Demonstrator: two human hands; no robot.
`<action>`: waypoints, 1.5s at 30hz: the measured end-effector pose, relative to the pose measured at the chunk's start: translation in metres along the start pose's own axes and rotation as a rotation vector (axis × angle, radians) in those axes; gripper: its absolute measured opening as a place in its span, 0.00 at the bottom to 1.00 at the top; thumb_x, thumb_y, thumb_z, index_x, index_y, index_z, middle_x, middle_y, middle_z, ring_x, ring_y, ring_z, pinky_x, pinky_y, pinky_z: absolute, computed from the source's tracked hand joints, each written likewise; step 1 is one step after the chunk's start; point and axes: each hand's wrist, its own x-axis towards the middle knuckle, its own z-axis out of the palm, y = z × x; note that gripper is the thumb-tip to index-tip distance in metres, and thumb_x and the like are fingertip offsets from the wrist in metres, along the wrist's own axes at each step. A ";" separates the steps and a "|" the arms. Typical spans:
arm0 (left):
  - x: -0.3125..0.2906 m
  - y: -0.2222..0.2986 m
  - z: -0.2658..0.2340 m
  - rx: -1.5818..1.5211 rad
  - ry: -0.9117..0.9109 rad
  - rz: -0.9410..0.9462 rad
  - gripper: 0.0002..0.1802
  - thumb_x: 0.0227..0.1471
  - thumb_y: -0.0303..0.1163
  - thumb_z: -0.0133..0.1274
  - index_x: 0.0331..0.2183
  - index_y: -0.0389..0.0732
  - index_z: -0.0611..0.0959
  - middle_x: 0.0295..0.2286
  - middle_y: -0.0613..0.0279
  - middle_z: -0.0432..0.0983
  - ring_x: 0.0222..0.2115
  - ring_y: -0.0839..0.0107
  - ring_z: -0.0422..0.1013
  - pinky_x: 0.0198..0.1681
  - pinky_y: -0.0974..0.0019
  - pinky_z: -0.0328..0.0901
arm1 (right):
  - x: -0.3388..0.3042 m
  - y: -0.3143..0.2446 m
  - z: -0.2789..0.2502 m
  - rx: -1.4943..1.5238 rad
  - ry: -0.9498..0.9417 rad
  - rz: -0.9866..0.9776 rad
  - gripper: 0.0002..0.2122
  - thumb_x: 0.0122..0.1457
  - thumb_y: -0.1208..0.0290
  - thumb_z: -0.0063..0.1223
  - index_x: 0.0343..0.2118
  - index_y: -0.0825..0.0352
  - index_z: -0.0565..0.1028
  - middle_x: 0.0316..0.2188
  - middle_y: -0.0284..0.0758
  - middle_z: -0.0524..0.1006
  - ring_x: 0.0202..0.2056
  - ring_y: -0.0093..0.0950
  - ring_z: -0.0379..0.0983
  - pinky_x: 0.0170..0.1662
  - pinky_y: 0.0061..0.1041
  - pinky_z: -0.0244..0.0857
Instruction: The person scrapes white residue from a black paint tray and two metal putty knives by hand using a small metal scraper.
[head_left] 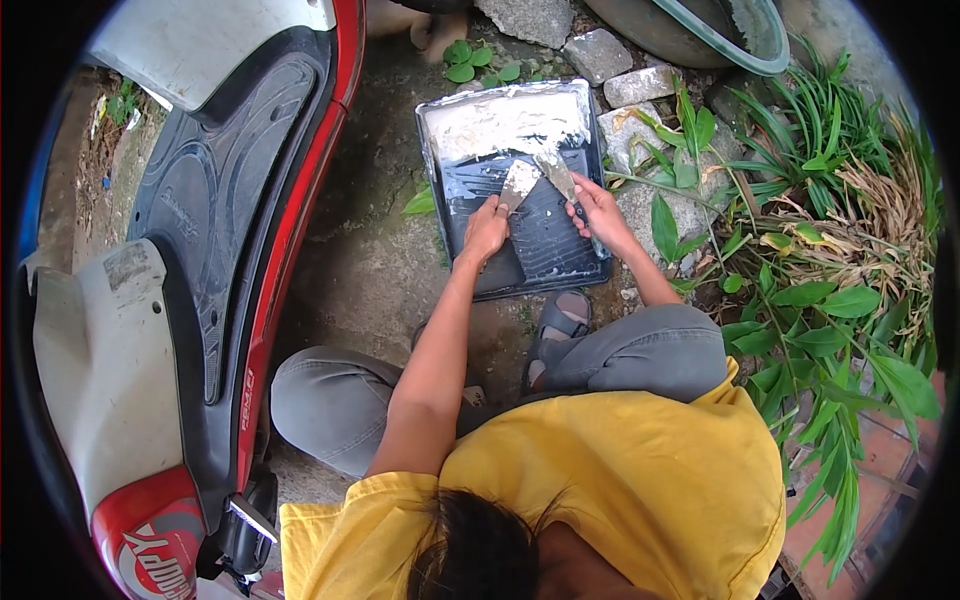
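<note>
Head view: taking clock bearings from the middle of the tray (560, 245), we see it lying on rough ground (370, 230), a little above the view's centre.
Left hand (487, 230): at seven o'clock, our fingers are closed round the handle of the left scraper (519, 182), whose blade is caked white.
Right hand (600, 212): between three and four, our fingers wrap the right scraper (558, 176); its blade points to eleven o'clock, white at the tip.
Scrapers: they sit close together over the tray, and we cannot tell whether they touch. Pushing both inward could make them clash and flick paste (495, 125) about, or nick a finger.
Footing: pressing hard on one edge could rock or slide the tray, since the ground looks uneven.
Sandal (560, 322): between five and six, just beside the near edge; an overloaded scraper could drop paste on it.
Plants (850, 302): at three o'clock, some leaves near the rim; brushing them with our right arm could shed bits into the paste.
Tray contents: thick white paste covers the twelve o'clock end, with smears on the dark ridged part.
Basin (765, 65): at two o'clock, green-rimmed; we cannot tell what it holds.
</note>
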 end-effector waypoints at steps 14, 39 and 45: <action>0.001 0.003 -0.003 0.066 0.000 -0.008 0.16 0.58 0.41 0.38 0.38 0.40 0.74 0.22 0.53 0.74 0.33 0.54 0.73 0.40 0.55 0.62 | 0.003 0.026 0.018 -0.855 0.095 -0.540 0.21 0.61 0.72 0.40 0.59 0.52 0.63 0.30 0.49 0.72 0.30 0.49 0.71 0.36 0.43 0.65; -0.003 0.010 0.024 0.300 0.233 0.038 0.18 0.57 0.41 0.39 0.41 0.39 0.74 0.31 0.45 0.77 0.39 0.46 0.72 0.44 0.51 0.62 | 0.004 0.003 0.034 -1.115 0.041 -0.417 0.21 0.60 0.72 0.41 0.58 0.60 0.63 0.25 0.52 0.75 0.27 0.51 0.73 0.34 0.46 0.67; 0.005 0.000 0.020 0.278 0.216 0.064 0.17 0.57 0.42 0.40 0.38 0.40 0.75 0.23 0.53 0.76 0.34 0.52 0.73 0.40 0.53 0.63 | 0.009 0.022 0.034 -1.302 0.016 -0.399 0.28 0.55 0.75 0.44 0.61 0.58 0.57 0.31 0.52 0.75 0.31 0.51 0.74 0.35 0.46 0.67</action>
